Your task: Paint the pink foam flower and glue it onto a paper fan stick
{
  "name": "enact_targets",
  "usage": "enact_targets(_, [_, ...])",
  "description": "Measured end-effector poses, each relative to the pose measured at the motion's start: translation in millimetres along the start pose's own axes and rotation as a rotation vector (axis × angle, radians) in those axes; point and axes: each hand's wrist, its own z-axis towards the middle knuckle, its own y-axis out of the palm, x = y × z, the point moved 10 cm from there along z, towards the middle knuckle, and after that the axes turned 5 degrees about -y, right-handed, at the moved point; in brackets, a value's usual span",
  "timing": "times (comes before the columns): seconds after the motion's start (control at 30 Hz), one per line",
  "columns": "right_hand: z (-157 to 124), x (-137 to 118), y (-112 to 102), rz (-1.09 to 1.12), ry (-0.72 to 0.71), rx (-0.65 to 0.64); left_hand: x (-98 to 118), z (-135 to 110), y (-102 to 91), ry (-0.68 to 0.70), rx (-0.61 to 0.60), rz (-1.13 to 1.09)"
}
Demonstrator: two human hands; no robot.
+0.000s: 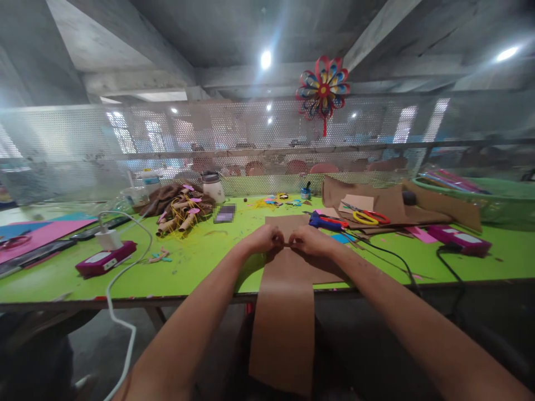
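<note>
A long strip of brown paper (288,295) lies on the green table and hangs down over its front edge. My left hand (267,238) and my right hand (308,239) are close together at the strip's rolled or folded upper edge. Both have their fingers closed in a pinch on it, a small gap between them. More brown paper (326,270) lies under my right forearm. Just beyond my right hand is a blue glue gun (325,221), its black cable running to the right.
Scissors with yellow and red handles (370,217) rest on brown sheets at the right. Purple power strips (462,239) sit on both sides, and a white cable (111,295) trails off the left. Rolled paper tubes with yellow strands (184,214) are piled back left; a green basket (501,203) stands far right.
</note>
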Motion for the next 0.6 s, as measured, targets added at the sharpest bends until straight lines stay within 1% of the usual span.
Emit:
enact_targets(0.13, [-2,-1,-1,0.022,0.027,-0.03,-4,2,7.7,-0.01,-0.036,-0.052])
enact_targets(0.23, [-2,-3,-1,-0.019,0.04,-0.039,-11,3,11.4,-0.039,-0.039,-0.119])
enact_targets(0.33, [-2,-3,0,-0.077,0.051,-0.054,-16,2,11.9,-0.064,-0.036,-0.179])
enact_targets(0.4, [-3,-4,1,-0.101,0.049,-0.066,-16,1,12.0,-0.068,-0.056,-0.203])
enact_targets(0.6, [-3,-7,2,-0.163,0.001,-0.052,-20,0,7.5,-0.101,-0.062,-0.186])
